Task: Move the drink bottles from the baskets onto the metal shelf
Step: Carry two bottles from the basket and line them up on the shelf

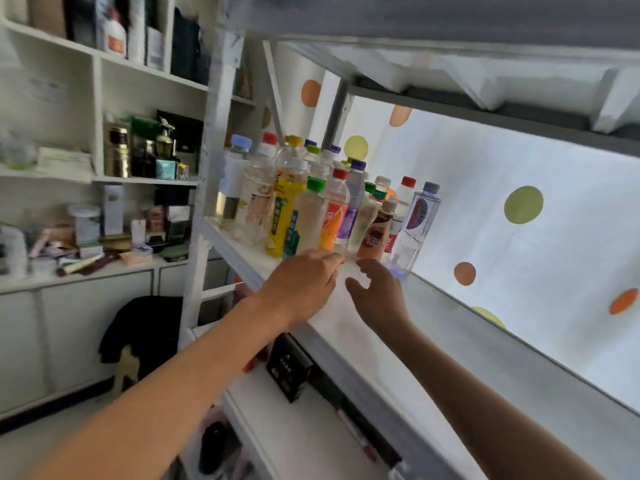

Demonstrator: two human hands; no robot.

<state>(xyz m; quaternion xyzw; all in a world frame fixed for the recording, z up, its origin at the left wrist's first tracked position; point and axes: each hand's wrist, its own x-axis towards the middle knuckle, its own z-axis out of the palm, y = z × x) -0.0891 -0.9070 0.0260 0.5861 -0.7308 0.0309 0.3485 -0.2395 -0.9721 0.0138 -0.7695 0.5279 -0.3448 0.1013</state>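
From your head camera, your left hand (304, 282) and right hand (379, 296) reach onto the metal shelf (433, 348), fingers loosely spread, gripping nothing. The drink bottles (311, 202) stand clustered upright just beyond your fingertips, at the shelf's left end.

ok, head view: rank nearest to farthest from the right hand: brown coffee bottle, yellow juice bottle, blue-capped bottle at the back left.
1. Brown coffee bottle: front row, just beyond the right hand.
2. Yellow juice bottle: front row, further left, past the left hand.
3. Blue-capped bottle: far left end of the cluster on the metal shelf.
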